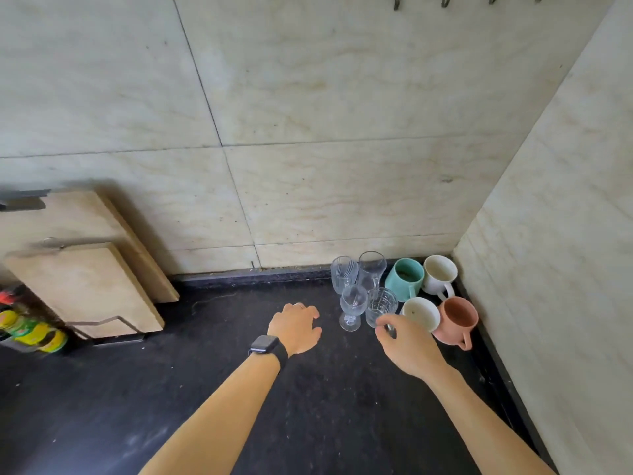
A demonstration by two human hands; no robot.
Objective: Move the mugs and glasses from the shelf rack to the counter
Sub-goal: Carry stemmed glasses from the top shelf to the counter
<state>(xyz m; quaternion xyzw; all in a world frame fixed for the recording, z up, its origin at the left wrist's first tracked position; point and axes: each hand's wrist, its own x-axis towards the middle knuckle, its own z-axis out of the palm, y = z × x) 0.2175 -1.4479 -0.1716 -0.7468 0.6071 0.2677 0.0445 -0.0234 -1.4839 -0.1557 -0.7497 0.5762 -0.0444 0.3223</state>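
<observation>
Mugs (pixel 406 279) number four, glasses (pixel 352 303) four; right fingers (pixel 382 330) pinch one, left fingers (pixel 310 311) relaxed.

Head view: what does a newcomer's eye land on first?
The huddle of four glasses and four mugs in the far right corner of the counter, against the pale tiled wall. The right hand pinches the foot of the nearest glass, while the left hand, with a dark watch on its wrist, is beside the cluster and holds nothing. At the left, two wooden cutting boards lean on the wall.
</observation>
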